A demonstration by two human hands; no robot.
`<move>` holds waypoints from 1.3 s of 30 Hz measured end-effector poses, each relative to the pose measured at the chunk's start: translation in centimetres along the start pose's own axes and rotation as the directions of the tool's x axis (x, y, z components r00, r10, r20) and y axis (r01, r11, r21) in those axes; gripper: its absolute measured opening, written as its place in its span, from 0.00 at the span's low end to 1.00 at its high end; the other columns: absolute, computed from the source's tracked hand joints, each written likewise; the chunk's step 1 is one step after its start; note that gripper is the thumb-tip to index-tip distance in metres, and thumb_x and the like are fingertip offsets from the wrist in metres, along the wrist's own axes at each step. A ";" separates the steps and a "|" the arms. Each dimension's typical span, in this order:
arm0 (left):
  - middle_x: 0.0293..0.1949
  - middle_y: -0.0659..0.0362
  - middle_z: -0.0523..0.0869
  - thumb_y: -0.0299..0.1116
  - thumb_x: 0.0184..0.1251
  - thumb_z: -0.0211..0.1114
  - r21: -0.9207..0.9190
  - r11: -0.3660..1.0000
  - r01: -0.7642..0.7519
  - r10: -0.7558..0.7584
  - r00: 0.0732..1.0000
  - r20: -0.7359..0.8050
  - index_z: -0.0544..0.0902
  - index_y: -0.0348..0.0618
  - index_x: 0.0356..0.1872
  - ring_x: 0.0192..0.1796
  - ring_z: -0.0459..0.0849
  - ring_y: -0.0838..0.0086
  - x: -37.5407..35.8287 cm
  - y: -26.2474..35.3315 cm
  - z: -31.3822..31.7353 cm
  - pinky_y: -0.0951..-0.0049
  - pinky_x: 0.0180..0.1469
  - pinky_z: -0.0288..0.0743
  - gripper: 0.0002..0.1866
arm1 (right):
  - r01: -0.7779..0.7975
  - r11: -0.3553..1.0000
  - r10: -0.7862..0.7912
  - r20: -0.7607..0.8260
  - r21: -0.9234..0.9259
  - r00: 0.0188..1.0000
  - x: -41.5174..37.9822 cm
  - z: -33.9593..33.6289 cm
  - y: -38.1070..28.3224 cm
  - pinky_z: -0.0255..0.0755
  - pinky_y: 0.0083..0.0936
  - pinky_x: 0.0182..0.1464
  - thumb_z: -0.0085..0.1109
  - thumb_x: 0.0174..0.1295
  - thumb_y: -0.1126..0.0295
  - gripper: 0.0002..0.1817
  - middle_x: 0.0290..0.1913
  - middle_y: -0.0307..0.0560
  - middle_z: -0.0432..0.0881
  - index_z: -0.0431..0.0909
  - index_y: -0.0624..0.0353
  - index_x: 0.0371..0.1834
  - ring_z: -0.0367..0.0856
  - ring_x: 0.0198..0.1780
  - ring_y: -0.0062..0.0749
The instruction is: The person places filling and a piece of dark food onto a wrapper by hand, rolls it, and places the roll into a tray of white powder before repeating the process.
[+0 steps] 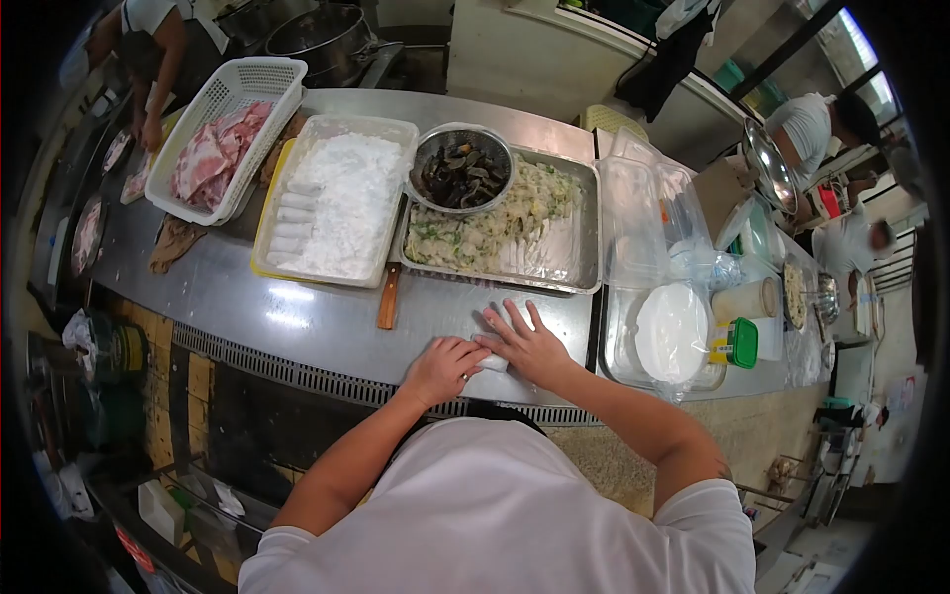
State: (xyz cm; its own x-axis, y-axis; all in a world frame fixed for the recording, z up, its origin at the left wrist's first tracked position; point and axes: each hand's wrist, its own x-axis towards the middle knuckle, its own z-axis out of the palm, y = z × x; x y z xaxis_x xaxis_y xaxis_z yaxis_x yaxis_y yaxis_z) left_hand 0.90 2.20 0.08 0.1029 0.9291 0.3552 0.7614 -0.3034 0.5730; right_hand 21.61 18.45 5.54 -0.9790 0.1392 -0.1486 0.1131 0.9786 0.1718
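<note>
My left hand point(443, 366) and my right hand point(524, 344) rest together on the steel counter point(297, 317), pressing a small white wrapped roll point(493, 362) between them. The left hand's fingers curl over the roll's left end; the right hand lies flat with fingers spread over its right end. Just beyond the hands stands a metal tray of chopped filling point(505, 228) with a clear wrapper sheet at its near side. A colander of dark mushrooms point(461, 170) sits on that tray's far left corner.
A white tray of flour holding finished rolls point(336, 203) is left of the filling, a knife handle point(388, 297) at its near edge. A basket of raw meat point(223, 144) is farther left. Clear containers and white wrappers point(671, 332) lie right. Other people work at far left and right.
</note>
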 end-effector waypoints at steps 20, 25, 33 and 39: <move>0.69 0.54 0.83 0.37 0.70 0.77 0.056 0.994 0.093 -0.093 0.996 -0.014 0.88 0.51 0.63 0.69 0.82 0.54 1.5 0.2 0.1 0.52 0.71 0.74 0.21 | -0.184 0.776 0.465 -0.351 0.603 0.813 -0.2 1.1 -6.7 0.76 0.44 0.64 0.78 0.59 0.72 0.22 0.54 0.50 0.85 0.85 0.57 0.57 0.82 0.58 0.51; 0.69 0.53 0.83 0.36 0.72 0.75 -0.028 0.994 0.103 -0.104 0.992 -0.072 0.89 0.51 0.63 0.71 0.81 0.52 2.5 -0.6 -0.3 0.50 0.73 0.73 0.20 | -0.230 0.811 0.458 -0.340 0.538 0.821 0.4 1.1 -5.0 0.74 0.48 0.67 0.73 0.65 0.69 0.17 0.54 0.49 0.86 0.86 0.58 0.56 0.82 0.60 0.51; 0.66 0.50 0.84 0.36 0.74 0.73 0.074 0.995 0.068 -0.056 0.987 -0.151 0.89 0.44 0.61 0.72 0.80 0.49 3.8 -2.1 0.5 0.47 0.74 0.72 0.18 | -0.324 0.766 0.520 -0.240 0.555 0.820 1.2 0.2 -4.6 0.70 0.49 0.73 0.72 0.68 0.65 0.25 0.62 0.54 0.84 0.82 0.60 0.66 0.80 0.64 0.53; 0.67 0.46 0.83 0.36 0.77 0.70 0.015 0.982 0.187 -0.182 0.968 -0.174 0.82 0.37 0.68 0.71 0.79 0.47 2.9 -1.3 -1.5 0.47 0.75 0.70 0.24 | -0.343 0.793 0.477 -0.164 0.504 0.863 2.7 -0.7 -4.5 0.70 0.49 0.72 0.73 0.66 0.65 0.33 0.62 0.56 0.82 0.76 0.61 0.73 0.80 0.64 0.53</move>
State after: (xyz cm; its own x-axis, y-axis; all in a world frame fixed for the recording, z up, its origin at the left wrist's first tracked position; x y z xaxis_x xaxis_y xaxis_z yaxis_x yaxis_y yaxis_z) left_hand -0.75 4.99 1.54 -0.1506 0.9175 0.3682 0.7768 -0.1205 0.6180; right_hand 18.34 14.32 5.09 -0.8190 0.5624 0.1137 0.5104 0.8046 -0.3034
